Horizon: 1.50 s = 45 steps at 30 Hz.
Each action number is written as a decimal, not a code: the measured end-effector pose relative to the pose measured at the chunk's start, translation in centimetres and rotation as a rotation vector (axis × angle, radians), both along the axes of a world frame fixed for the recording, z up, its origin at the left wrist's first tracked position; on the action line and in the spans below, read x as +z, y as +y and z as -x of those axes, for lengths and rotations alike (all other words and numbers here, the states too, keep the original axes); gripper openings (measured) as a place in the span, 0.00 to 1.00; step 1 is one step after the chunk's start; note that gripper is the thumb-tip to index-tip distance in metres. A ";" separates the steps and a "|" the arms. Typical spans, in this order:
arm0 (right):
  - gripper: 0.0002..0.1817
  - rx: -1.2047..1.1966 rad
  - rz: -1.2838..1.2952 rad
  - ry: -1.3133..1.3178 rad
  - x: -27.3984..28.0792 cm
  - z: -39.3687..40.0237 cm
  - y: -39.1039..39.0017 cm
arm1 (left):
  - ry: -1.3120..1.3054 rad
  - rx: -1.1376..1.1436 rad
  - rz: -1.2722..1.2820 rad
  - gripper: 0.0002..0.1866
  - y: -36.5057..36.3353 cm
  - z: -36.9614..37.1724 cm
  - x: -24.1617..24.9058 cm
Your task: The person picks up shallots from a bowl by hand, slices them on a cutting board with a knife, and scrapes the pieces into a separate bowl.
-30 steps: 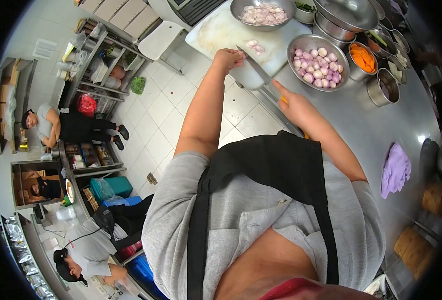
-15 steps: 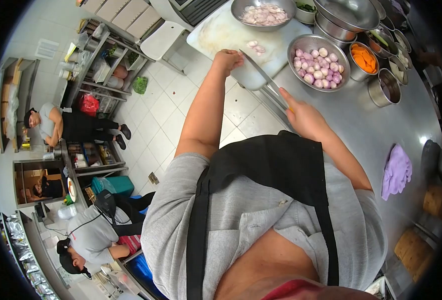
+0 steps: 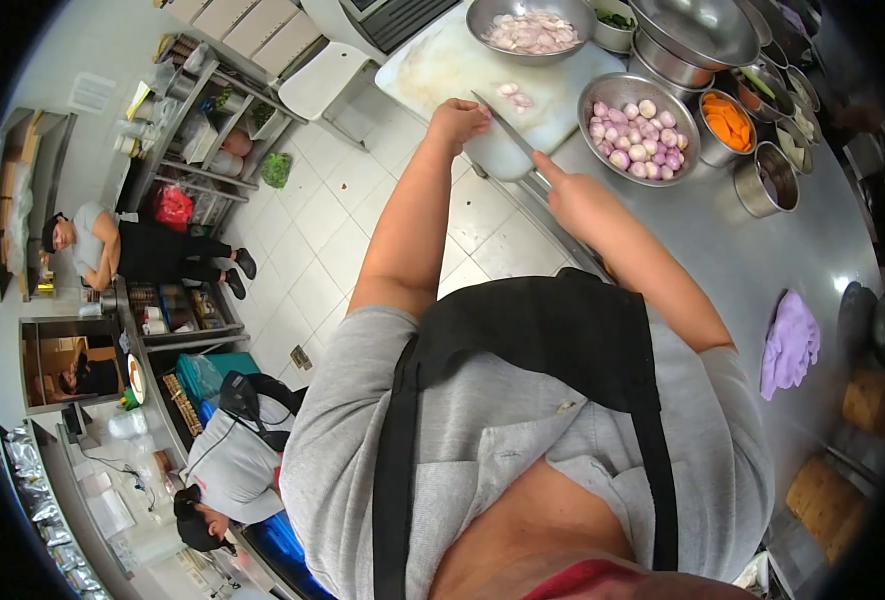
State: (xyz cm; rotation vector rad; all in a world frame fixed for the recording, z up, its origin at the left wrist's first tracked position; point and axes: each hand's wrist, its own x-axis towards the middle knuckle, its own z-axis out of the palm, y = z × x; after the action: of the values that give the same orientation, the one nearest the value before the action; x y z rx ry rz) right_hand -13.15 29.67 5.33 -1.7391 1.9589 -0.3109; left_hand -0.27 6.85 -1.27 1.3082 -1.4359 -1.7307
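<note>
My right hand (image 3: 575,198) is closed round the handle of a kitchen knife (image 3: 509,128), its blade pointing up and left over the near edge of the white cutting board (image 3: 428,72). At the blade's tip, my left hand (image 3: 457,124) has its fingers pinched together; whatever they hold is too small and hidden to make out. A few pieces of cut shallot (image 3: 515,96) lie on the board just beyond the blade. To the right of the board, a metal bowl (image 3: 690,165) holds many peeled shallots (image 3: 643,138). Another metal bowl (image 3: 475,30) with sliced shallots (image 3: 533,34) sits at the board's far side.
On the steel table (image 3: 683,230) stand cut carrots (image 3: 727,122) in a metal pot, another metal pot (image 3: 766,180) and stacked bowls (image 3: 698,30). A purple cloth (image 3: 791,345) lies to the right. Two co-workers (image 3: 148,248) (image 3: 238,465) are at the left, near shelves.
My right hand has drawn the knife slightly left, closer to my left hand, which stays nearly in place. At the lower left, a co-worker has shifted to the right.
</note>
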 end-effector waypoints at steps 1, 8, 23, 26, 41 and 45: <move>0.32 0.001 0.001 0.001 0.6 0.1 0.7 | 0.001 0.001 0.001 0.13 -0.1 -0.1 0.0; 0.32 0.009 0.064 -0.052 -0.2 1.2 5.8 | -0.003 -0.023 -0.009 0.15 -0.1 -0.4 -0.3; 0.32 0.013 0.039 -0.006 1.3 0.5 3.8 | -0.015 -0.007 -0.026 0.12 0.1 -0.1 0.3; 0.33 0.011 0.105 0.012 -1.7 0.4 1.3 | -0.021 -0.012 -0.026 0.11 0.0 0.0 0.2; 0.32 -0.008 0.036 0.019 1.5 1.0 4.9 | -0.021 -0.010 -0.030 0.11 0.2 -0.3 0.0; 0.32 0.018 0.066 0.008 1.2 0.9 5.4 | -0.015 -0.016 -0.029 0.12 0.1 -0.3 -0.2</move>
State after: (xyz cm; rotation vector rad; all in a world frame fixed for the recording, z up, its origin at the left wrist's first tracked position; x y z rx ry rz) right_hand -14.01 35.04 6.55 -1.8012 1.9578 -0.3666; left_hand -0.01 6.95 -1.49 1.3315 -1.4384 -1.7622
